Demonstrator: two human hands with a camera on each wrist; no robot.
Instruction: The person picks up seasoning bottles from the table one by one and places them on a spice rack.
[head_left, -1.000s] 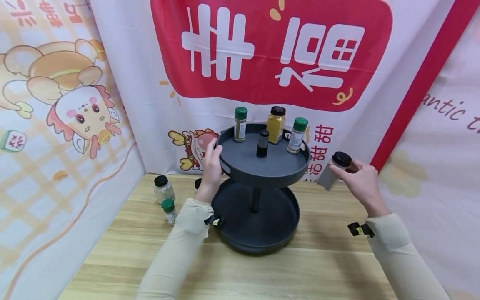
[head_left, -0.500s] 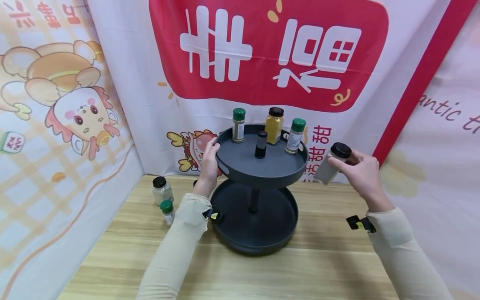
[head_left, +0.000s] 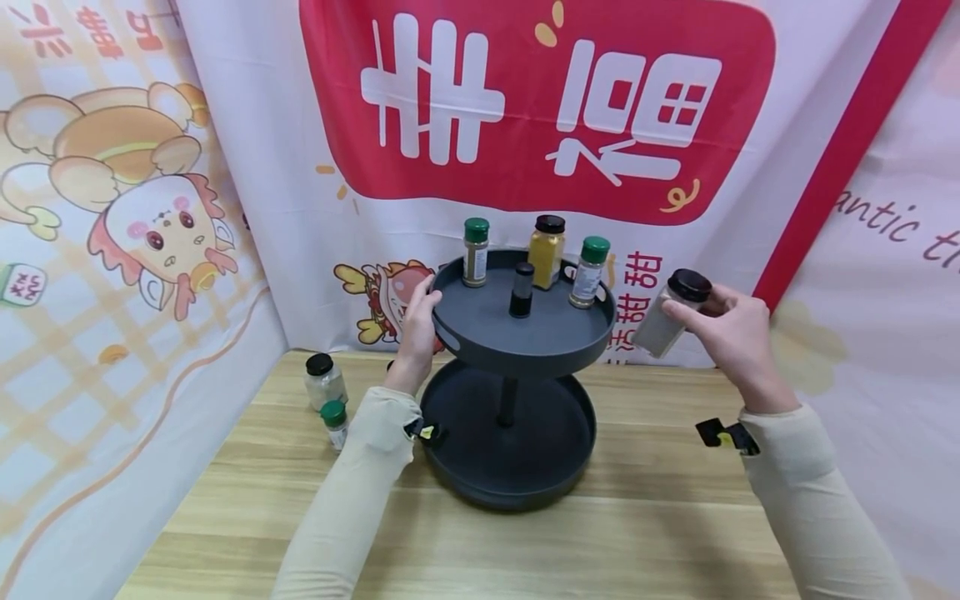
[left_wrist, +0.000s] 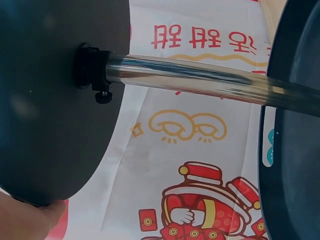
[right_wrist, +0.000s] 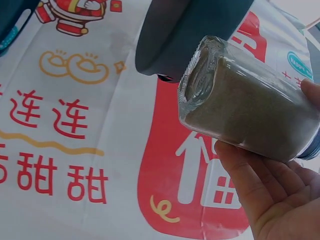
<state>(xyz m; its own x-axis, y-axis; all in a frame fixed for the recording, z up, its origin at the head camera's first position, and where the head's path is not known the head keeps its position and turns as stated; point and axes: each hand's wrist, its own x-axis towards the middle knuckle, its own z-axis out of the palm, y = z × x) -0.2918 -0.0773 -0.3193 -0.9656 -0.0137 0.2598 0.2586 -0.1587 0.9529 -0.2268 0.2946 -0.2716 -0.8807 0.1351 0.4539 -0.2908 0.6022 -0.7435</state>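
Note:
My right hand (head_left: 738, 337) holds a clear spice jar (head_left: 662, 323) with a black lid and grey-brown powder inside. The jar is tilted and in the air, right of a dark two-tier round tray stand (head_left: 525, 354). In the right wrist view, the jar's glass base (right_wrist: 200, 85) points toward the upper tier's edge, thumb and fingers on either side. My left hand (head_left: 422, 329) grips the upper tier's left rim by its handle cutout. On that tier stand two green-capped shakers (head_left: 476, 254) and a black-capped yellow spice jar (head_left: 547, 254), around a dark centre post (head_left: 522, 292).
On the wooden table (head_left: 622, 542), left of the stand, are a black-lidded jar (head_left: 326, 385) and a small green-capped bottle (head_left: 335, 427). Another black lid shows partly behind my left forearm. A printed cloth (head_left: 525, 100) hangs close behind the stand.
My right hand has lifted the spice jar a little higher, beside the upper tier. My left hand stays on the rim, and the stand has barely shifted in view.

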